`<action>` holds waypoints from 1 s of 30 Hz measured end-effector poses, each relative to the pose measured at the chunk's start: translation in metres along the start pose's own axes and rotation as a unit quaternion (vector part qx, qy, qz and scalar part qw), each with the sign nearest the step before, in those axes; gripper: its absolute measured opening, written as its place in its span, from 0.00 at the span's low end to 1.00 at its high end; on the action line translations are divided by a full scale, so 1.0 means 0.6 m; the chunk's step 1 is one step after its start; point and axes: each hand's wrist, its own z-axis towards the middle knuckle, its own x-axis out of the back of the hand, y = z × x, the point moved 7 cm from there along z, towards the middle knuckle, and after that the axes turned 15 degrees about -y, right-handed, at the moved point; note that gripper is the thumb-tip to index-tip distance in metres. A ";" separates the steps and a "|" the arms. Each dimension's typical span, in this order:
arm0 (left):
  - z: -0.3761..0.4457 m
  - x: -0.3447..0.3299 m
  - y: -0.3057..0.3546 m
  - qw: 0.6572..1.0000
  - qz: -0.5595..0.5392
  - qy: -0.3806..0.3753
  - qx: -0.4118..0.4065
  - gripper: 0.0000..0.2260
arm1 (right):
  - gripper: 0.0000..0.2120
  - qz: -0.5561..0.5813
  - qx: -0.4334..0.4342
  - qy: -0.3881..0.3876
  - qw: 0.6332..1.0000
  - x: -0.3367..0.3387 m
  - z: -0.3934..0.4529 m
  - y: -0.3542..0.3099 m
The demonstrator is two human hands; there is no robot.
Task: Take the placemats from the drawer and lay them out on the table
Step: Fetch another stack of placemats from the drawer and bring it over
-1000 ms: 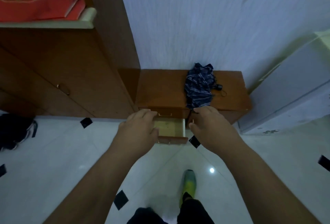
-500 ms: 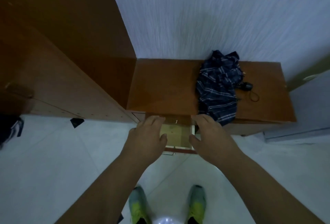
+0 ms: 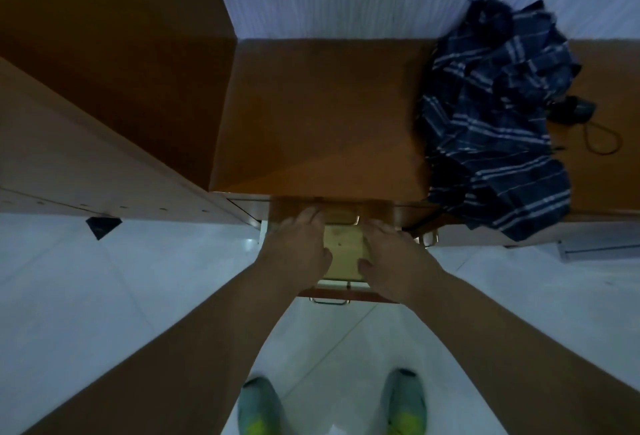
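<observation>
A low wooden cabinet (image 3: 318,115) has its top drawer (image 3: 332,293) pulled out toward me. Inside the drawer lies a flat, pale yellow surface (image 3: 344,251); I cannot tell whether it is a placemat or the drawer bottom. My left hand (image 3: 298,247) rests palm down on its left side, fingers reaching under the cabinet top. My right hand (image 3: 391,258) lies palm down on the right side. Both thumbs point inward on the yellow surface. The fingertips are partly hidden in shadow.
A folded dark blue plaid umbrella (image 3: 495,115) lies on the cabinet top at the right, hanging over the front edge. A tall wooden cupboard (image 3: 104,88) stands to the left. My green shoes (image 3: 259,407) stand on the white tiled floor below the drawer.
I have stepped closer and the view has tilted down over the cabinet. Both hands have gone from the drawer's sides down onto the yellow surface inside.
</observation>
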 end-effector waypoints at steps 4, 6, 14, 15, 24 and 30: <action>0.078 -0.051 -0.029 0.999 0.002 -0.049 0.004 0.33 | 0.34 -0.021 -0.008 -0.026 0.999 -0.037 0.086 0.007; 0.105 -0.074 -0.039 0.998 0.016 -0.061 -0.003 0.35 | 0.36 -0.032 -0.011 -0.032 0.999 -0.055 0.115 0.010; 0.117 -0.112 -0.040 1.000 0.000 -0.013 0.000 0.39 | 0.43 -0.031 -0.023 -0.001 0.999 -0.093 0.142 0.018; 0.115 -0.118 -0.039 1.000 -0.008 -0.016 0.000 0.40 | 0.43 -0.030 -0.022 0.006 0.999 -0.095 0.137 0.017; 0.049 -0.130 -0.024 1.000 0.010 -0.018 -0.007 0.30 | 0.38 -0.053 -0.030 -0.034 0.998 -0.124 0.086 0.004; -0.031 -0.032 -0.009 0.974 -0.006 0.214 -0.075 0.15 | 0.12 0.001 0.101 0.210 0.973 -0.040 0.004 -0.041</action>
